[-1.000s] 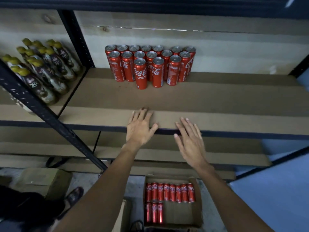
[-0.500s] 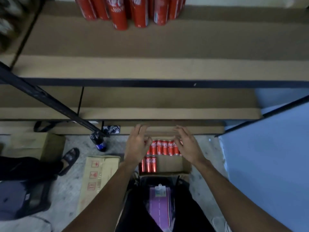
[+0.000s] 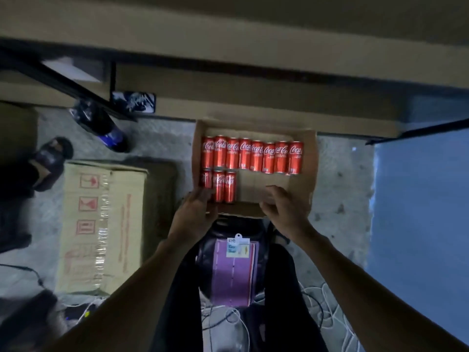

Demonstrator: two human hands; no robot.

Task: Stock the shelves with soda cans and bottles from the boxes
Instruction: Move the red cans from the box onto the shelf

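1. An open cardboard box [image 3: 308, 168] is set on the floor below the shelf edge [image 3: 228, 39]. Eight Coca-Cola cans [image 3: 256, 156] fill its far row and three more cans [image 3: 224, 185] sit at near left. All appear laid flat.
2. The left hand [image 3: 195, 214] is held at the near-left corner, fingers loosely extended by the leftmost can; contact cannot be told. The right hand [image 3: 284, 209] is loosely curled over bare box floor, with nothing held.
3. Risk judged: the cans are packed touching, so neighbours may be rolled or dragged when one is lifted.
4. Smooth can walls may be lost from a hurried grip, and a dropped can would likely be dented.
5. The shelf edge overhead could be struck on rising.
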